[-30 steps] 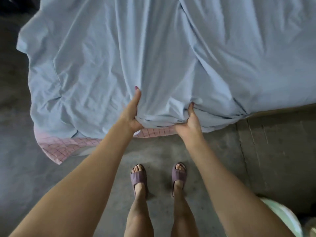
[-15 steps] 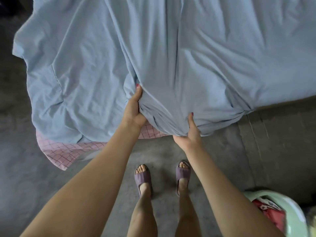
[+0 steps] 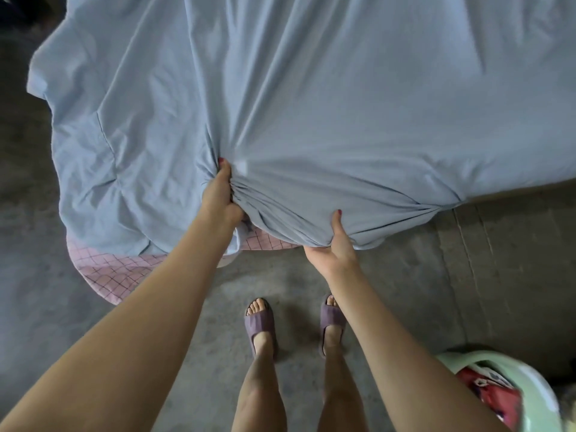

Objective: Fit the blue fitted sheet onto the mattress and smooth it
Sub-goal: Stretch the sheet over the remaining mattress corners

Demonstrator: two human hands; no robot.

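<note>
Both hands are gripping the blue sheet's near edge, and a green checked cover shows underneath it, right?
Not quite: the head view shows the left hand and right hand gripping the blue fitted sheet, but the checked cover underneath is pink, not green.

Location I log: home sleeping area. Evidence: sheet-draped mattress [image 3: 311, 88] low on bare concrete floor [image 3: 405, 291], green laundry basket [image 3: 536, 388] beside.

I see bare grey concrete floor [image 3: 193, 332] near me, open on the left and between my two purple slippers [image 3: 260, 322] and the bed edge. The big blue cloth sheet [image 3: 311, 104] fills the whole far side. A pink checked cover [image 3: 106, 272] sticks out low on the left. A pale green round basket [image 3: 530, 378] blocks the near right corner.
</note>
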